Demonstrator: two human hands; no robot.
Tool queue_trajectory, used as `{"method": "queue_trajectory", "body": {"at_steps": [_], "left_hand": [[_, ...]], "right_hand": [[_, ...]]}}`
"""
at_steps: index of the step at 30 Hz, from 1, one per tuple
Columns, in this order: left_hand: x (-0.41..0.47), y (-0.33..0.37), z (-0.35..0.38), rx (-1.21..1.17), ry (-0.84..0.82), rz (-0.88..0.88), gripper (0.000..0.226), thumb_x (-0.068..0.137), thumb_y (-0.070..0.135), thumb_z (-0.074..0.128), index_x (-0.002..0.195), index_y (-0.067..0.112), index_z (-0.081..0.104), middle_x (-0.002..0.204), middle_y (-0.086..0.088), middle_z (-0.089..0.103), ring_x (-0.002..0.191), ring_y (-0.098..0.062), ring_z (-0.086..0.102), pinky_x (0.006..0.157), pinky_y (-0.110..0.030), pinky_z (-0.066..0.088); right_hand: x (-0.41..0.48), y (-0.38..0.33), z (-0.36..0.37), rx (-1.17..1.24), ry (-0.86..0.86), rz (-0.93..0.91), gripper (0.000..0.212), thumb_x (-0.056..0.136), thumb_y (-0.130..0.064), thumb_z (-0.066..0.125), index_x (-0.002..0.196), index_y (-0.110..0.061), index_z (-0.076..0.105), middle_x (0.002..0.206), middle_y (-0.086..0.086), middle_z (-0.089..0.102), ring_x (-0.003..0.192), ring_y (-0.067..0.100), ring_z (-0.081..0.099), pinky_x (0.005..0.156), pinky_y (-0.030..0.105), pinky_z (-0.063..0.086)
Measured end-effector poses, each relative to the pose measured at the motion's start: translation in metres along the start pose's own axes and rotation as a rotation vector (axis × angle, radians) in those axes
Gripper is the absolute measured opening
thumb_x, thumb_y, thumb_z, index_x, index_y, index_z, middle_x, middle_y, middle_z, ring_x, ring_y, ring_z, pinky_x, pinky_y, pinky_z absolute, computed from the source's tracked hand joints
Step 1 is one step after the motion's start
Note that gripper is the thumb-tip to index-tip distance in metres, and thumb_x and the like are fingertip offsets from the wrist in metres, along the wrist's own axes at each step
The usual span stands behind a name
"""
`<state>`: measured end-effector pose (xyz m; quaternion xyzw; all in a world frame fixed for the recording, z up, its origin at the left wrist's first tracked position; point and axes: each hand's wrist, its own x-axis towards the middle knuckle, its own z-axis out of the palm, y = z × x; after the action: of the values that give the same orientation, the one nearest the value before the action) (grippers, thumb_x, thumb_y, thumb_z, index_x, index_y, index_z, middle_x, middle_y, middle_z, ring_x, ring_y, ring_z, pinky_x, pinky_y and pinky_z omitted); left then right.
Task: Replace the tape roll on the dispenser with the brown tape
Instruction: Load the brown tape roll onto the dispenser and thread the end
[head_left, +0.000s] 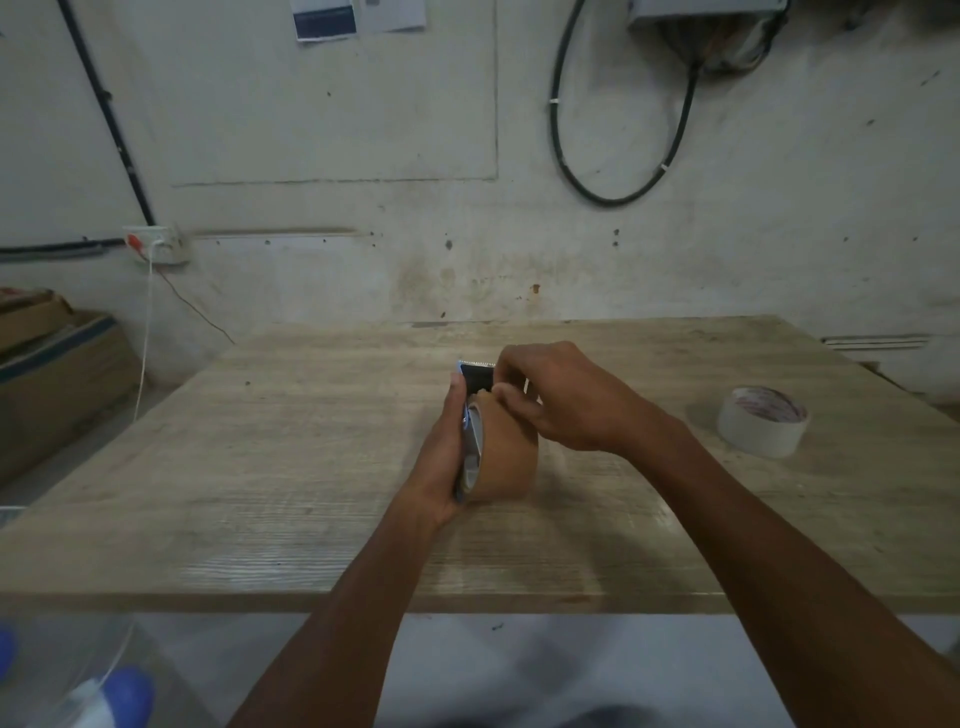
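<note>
The brown tape roll (506, 457) sits on the tape dispenser (475, 374), held just above the middle of the wooden table (260, 467). My left hand (441, 462) grips the dispenser's left side, its thumb up by the black front part and toothed blade. My right hand (556, 400) comes over from the right and pinches the tape's loose end at the top of the roll, close behind the blade. A white tape roll (761, 420) with red print lies flat on the table at the right, apart from both hands.
The table's far edge meets a stained wall with a socket (156, 244), cables and a hanging black cable loop (618, 130). Cardboard boxes (47, 374) stand on the floor at the left. The table's near edge runs below my forearms.
</note>
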<state>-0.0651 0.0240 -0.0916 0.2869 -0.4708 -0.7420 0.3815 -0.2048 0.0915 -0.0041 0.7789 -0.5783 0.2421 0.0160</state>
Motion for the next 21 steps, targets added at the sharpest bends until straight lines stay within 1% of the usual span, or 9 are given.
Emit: {"method": "queue_trajectory", "body": {"at_steps": [4,6,9,11,13,15,17,19,21], "left_hand": [[0.0,0.0,-0.001,-0.008,-0.002,0.005,0.061,0.094,0.069,0.039,0.105,0.022,0.078,0.098,-0.011,0.078,0.079,-0.02,0.076,0.061,-0.031,0.058],[0.001,-0.001,-0.001,-0.007,-0.019,0.011,0.061,0.096,0.067,0.038,0.107,0.021,0.076,0.096,-0.01,0.077,0.078,-0.019,0.075,0.06,-0.03,0.058],[0.0,-0.003,0.0,-0.027,-0.057,0.019,0.06,0.097,0.065,0.038,0.109,0.019,0.075,0.092,-0.009,0.076,0.074,-0.019,0.074,0.059,-0.031,0.058],[0.0,-0.003,0.0,-0.034,-0.08,0.021,0.062,0.097,0.065,0.037,0.115,0.017,0.072,0.091,-0.01,0.075,0.072,-0.019,0.073,0.06,-0.032,0.058],[0.0,-0.003,-0.001,-0.035,-0.096,0.015,0.064,0.097,0.065,0.037,0.121,0.015,0.068,0.089,-0.009,0.075,0.071,-0.018,0.072,0.06,-0.032,0.058],[0.001,-0.003,-0.001,-0.036,-0.109,0.006,0.065,0.096,0.067,0.037,0.119,0.015,0.068,0.087,-0.008,0.074,0.07,-0.018,0.072,0.06,-0.032,0.058],[0.001,-0.003,-0.002,-0.052,-0.135,-0.005,0.066,0.095,0.069,0.036,0.114,0.015,0.069,0.085,-0.008,0.072,0.069,-0.018,0.071,0.06,-0.032,0.057],[0.0,-0.003,-0.001,-0.06,-0.153,-0.003,0.066,0.095,0.07,0.035,0.113,0.015,0.067,0.084,-0.008,0.071,0.068,-0.018,0.069,0.059,-0.032,0.057],[0.001,-0.003,-0.002,-0.055,-0.156,-0.008,0.069,0.093,0.072,0.035,0.116,0.015,0.067,0.086,-0.008,0.071,0.068,-0.018,0.07,0.059,-0.032,0.057]], "right_hand": [[-0.002,0.003,0.004,0.017,-0.007,0.01,0.009,0.101,-0.025,0.053,0.098,-0.017,0.056,0.093,-0.004,0.061,0.078,0.01,0.054,0.064,0.023,0.042],[-0.003,0.005,0.005,0.036,-0.011,0.024,0.01,0.102,-0.025,0.05,0.1,-0.016,0.056,0.091,-0.006,0.058,0.074,0.005,0.051,0.061,0.02,0.039],[-0.003,0.006,0.003,0.075,0.018,0.016,0.011,0.103,-0.024,0.048,0.103,-0.015,0.056,0.09,-0.005,0.06,0.073,0.004,0.053,0.059,0.021,0.041],[-0.003,0.008,0.003,0.085,0.053,0.013,0.01,0.103,-0.022,0.049,0.104,-0.015,0.057,0.087,-0.005,0.06,0.071,0.004,0.054,0.058,0.02,0.041],[-0.002,0.008,0.004,0.112,0.072,0.047,0.011,0.103,-0.019,0.051,0.103,-0.012,0.059,0.083,-0.006,0.061,0.071,0.006,0.058,0.061,0.021,0.046],[0.0,0.008,0.005,0.216,0.094,0.104,0.013,0.102,-0.014,0.054,0.098,-0.008,0.064,0.078,-0.009,0.063,0.071,0.006,0.063,0.064,0.023,0.052],[-0.001,0.01,0.005,0.417,0.135,0.159,0.019,0.102,-0.012,0.052,0.094,-0.005,0.068,0.076,-0.002,0.069,0.067,0.008,0.066,0.064,0.024,0.056],[-0.007,0.013,0.003,0.679,0.179,0.214,0.029,0.105,-0.019,0.048,0.099,-0.001,0.07,0.082,0.012,0.073,0.071,0.019,0.071,0.069,0.032,0.061],[-0.014,0.015,0.001,0.788,0.182,0.224,0.032,0.102,-0.028,0.053,0.108,-0.002,0.071,0.092,0.014,0.075,0.082,0.025,0.074,0.075,0.035,0.062]]}}
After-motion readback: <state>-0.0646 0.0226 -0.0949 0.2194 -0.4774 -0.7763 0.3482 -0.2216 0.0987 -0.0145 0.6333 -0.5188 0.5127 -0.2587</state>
